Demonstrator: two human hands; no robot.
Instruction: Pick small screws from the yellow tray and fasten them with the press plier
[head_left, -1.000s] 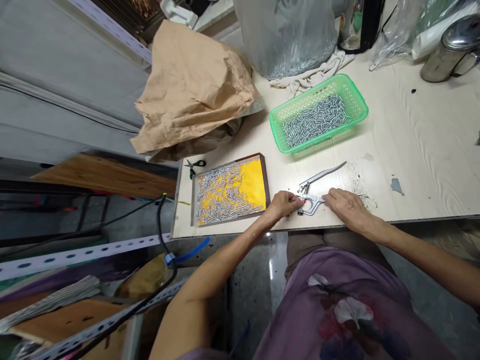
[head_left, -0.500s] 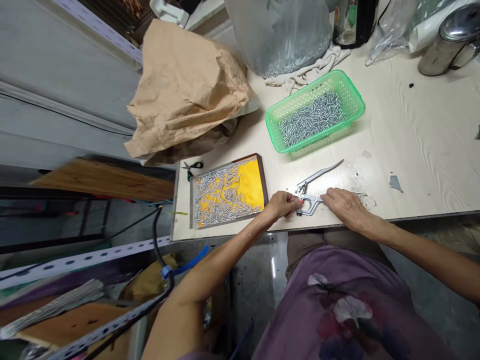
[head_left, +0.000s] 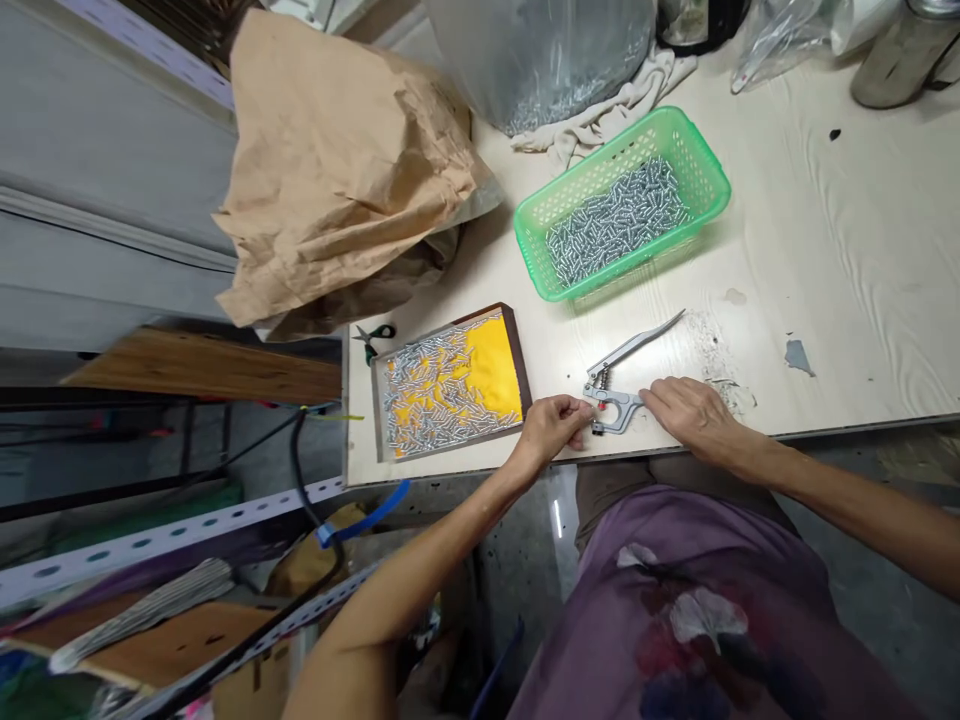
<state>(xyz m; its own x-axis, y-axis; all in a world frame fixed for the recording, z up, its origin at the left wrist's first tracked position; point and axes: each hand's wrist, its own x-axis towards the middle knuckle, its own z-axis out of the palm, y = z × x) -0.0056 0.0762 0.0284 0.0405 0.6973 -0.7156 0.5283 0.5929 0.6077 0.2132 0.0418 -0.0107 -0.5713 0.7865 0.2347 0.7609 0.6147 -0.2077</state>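
My right hand (head_left: 694, 412) grips the end of one handle of the grey metal pliers (head_left: 616, 400), which lie near the table's front edge. The other handle slants away, swung wide, and a small coil spring sits by the pivot. My left hand (head_left: 553, 428) is closed in a pinch beside the jaw end, close to a small red spot on the pliers. Whatever is between those fingertips is too small to make out. Left of that hand is a shallow tray (head_left: 513, 345) with a yellow bottom, partly covered with small silvery spring-like metal pieces (head_left: 439, 425).
Beyond the pliers stands a green plastic basket (head_left: 534, 268) holding many similar metal pieces. Small scissors (head_left: 373, 338) lie by the tray's far left corner. Behind are a crumpled brown paper bag (head_left: 337, 170), a clear plastic bag (head_left: 547, 60), a cloth (head_left: 600, 118) and a metal jug (head_left: 892, 60).
My left hand has drawn back slightly to the left from the pliers' jaw. My right hand keeps its hold on the handle. The whole view has shifted a little.
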